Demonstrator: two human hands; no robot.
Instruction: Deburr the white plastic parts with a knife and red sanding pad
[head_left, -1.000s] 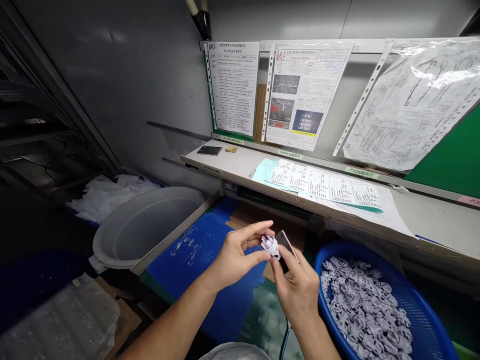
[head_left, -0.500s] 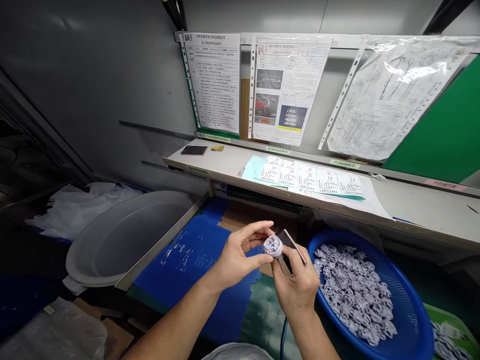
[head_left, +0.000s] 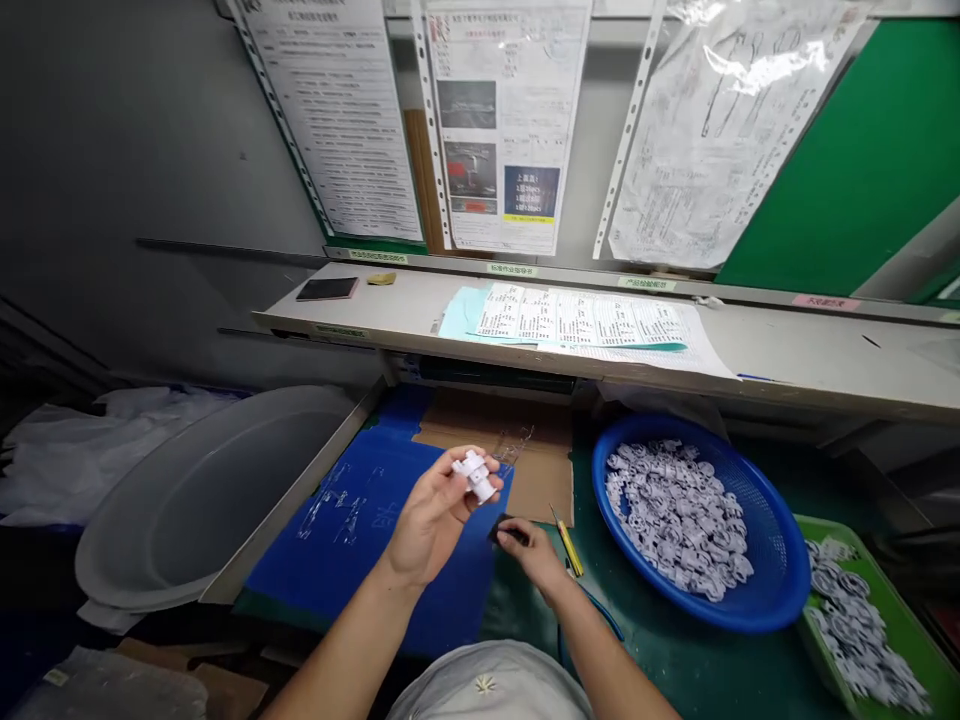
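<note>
My left hand (head_left: 426, 525) is closed round a small white plastic part (head_left: 475, 477), a stepped round piece lifted above the bench and now seen from its side. Lower and to the right, my right hand (head_left: 534, 556) pinches a thin dark flat pad (head_left: 498, 527), mostly covered by the fingers. The two hands are apart. Just right of my right hand lies a slim tool with a yellow handle (head_left: 570, 548) and a thin pointed tip.
A blue basket (head_left: 780, 590) heaped with white plastic parts stands at the right, beside a green tray (head_left: 919, 620) of similar parts. Blue sheeting (head_left: 390, 520) and cardboard (head_left: 547, 485) cover the bench. A shelf (head_left: 780, 350) with papers runs behind; a large grey tub (head_left: 112, 540) stands left.
My hands have separated: the left keeps the white part and has tilted it, while the right has lowered with the dark pad. The view has shifted, bringing the yellow-handled tool into sight.
</note>
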